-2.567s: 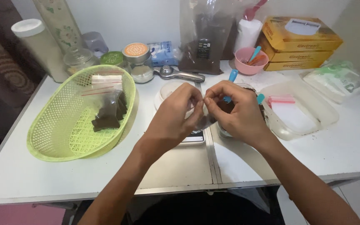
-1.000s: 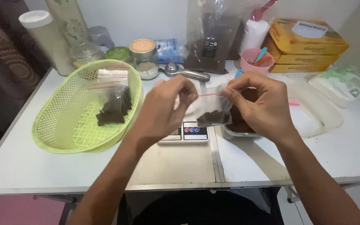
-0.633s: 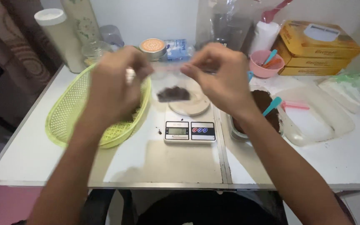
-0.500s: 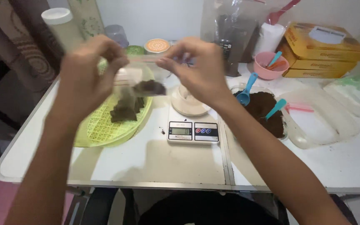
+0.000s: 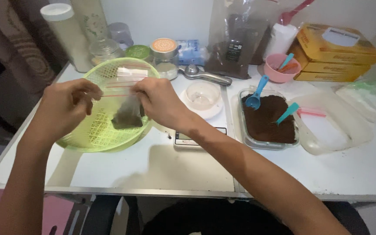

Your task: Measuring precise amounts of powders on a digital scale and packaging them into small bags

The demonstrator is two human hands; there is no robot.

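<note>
Left hand (image 5: 68, 104), right hand (image 5: 159, 102) pinch small zip bag (image 5: 126, 114) of brown powder by top corners, hanging over green basket (image 5: 93, 132).

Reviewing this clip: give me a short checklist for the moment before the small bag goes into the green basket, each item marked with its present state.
1. Both hands on the bag: ok. Left hand and right hand pinch the top strip of the small clear bag.
2. Bag over the green basket: ok.
3. Brown powder settled at the bag's bottom: ok.
4. Bag's seal fully closed: cannot tell.
5. Room in the basket: ok, only a few bags lie at its far side.
6. Tabletop clean: not ok, dark specks lie beside the scale.
</note>
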